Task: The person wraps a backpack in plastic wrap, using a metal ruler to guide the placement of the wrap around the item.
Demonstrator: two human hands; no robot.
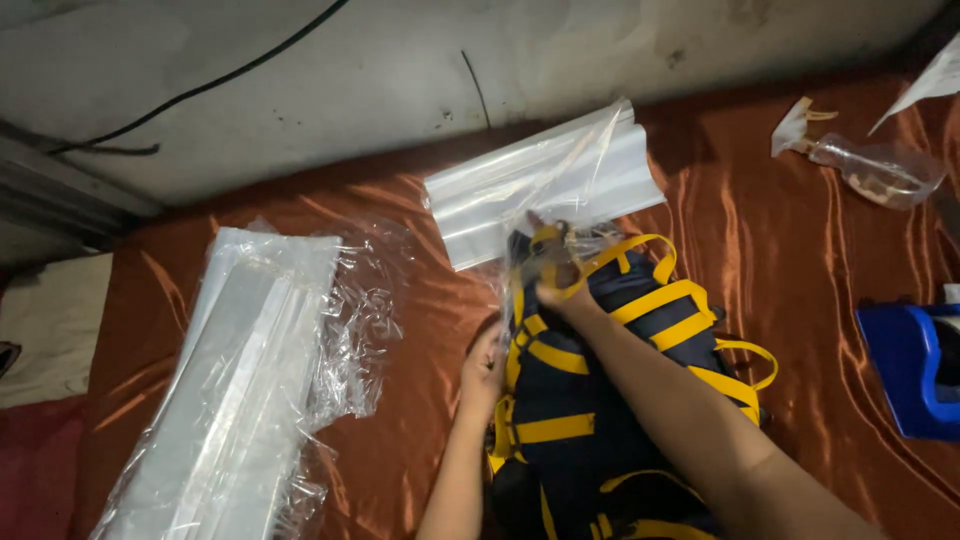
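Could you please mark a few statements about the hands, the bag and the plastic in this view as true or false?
1. The dark bag with yellow straps lies on rust-orange satin cloth. True.
2. The right hand is at the top of the bag, by the mouth of a clear plastic sleeve. True.
3. The left hand rests on the stack of clear plastic bags. False: it touches the bag's left edge; the stack lies apart, further left.
4. A blue object sits at the right edge. True.
5. The bag is fully inside the sleeve. False: most of it lies outside.
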